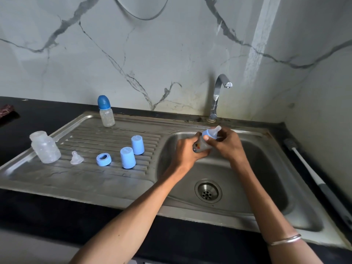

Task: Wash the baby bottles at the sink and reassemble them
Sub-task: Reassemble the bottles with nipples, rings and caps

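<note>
Over the sink basin (257, 168) I hold a small baby bottle (202, 145) tilted, its clear teat and light blue ring (209, 133) pointing up and right. My left hand (187, 151) grips the bottle's body. My right hand (226, 143) grips the blue ring at the neck. On the draining board (57, 180) lie an open clear bottle (45, 147), a loose clear teat (76, 158), a blue ring (103, 159) and two light blue caps (128, 157) (137, 145). A capped bottle (106, 111) stands at the back.
The tap (219, 96) stands behind the basin, no water running. The drain (208, 191) sits in the basin floor. A long brush with a white and grey handle (312, 174) lies on the black counter (38, 212) at the right. A patterned cloth (6, 109) shows at far left.
</note>
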The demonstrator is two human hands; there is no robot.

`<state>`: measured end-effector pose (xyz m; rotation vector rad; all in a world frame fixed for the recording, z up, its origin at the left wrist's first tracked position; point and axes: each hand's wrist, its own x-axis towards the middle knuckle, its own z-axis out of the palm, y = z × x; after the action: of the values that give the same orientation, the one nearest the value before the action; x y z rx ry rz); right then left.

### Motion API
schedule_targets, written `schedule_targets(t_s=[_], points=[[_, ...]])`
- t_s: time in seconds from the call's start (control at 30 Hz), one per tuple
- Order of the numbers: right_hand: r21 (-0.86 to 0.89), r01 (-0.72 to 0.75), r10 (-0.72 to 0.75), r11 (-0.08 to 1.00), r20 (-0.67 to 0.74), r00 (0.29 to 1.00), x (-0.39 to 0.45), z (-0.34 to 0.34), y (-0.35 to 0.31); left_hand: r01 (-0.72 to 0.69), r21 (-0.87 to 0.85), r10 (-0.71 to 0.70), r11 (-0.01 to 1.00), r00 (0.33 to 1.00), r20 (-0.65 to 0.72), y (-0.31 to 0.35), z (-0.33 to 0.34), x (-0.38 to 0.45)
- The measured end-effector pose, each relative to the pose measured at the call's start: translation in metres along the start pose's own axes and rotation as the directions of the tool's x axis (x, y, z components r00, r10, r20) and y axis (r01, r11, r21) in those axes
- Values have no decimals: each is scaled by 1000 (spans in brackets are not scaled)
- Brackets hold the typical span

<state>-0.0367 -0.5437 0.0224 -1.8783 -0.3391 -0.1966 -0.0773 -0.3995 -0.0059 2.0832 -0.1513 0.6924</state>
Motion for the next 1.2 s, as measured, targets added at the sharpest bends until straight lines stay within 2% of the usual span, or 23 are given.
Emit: schedule_targets(t_s=[0.1,0.23,0.33,0.43,0.63,0.8,0.9,1.07,1.13,1.2], points=[[-53,-68,63,996,-91,994,-4,9,-3,11,-6,-11,1000,1000,-18,-2,1,0],[10,-10,9,1000,110,994,2,3,5,64,-49,-64,997,998,5,-2,0,2],[91,37,-52,995,167,985,7,-9,8,61,-72,-61,996,998,14,-2,-1,3],[120,68,-85,990,144,986,6,-8,8,56,-82,-54,995,998,18,-2,-2,2],[192,6,-31,981,130,991,3,1,11,52,-25,-52,998,999,5,-8,-5,0],[113,-34,41,993,-62,997,-6,16,5,36,38,-35,999,999,-24,-7,-6,-1],[32,-25,25,999,-5,1000,-1,13,3,42,40,-41,998,998,-38,-1,-6,2],[115,67,-82,991,130,988,3,0,2,55,-10,-55,998,998,-23,0,-3,3],[110,76,-87,991,105,991,3,0,2,52,-9,-52,999,999,-11,-1,-5,3],[79,50,-52,996,22,998,2,3,3,35,-1,-35,999,999,-10,-1,-6,2]])
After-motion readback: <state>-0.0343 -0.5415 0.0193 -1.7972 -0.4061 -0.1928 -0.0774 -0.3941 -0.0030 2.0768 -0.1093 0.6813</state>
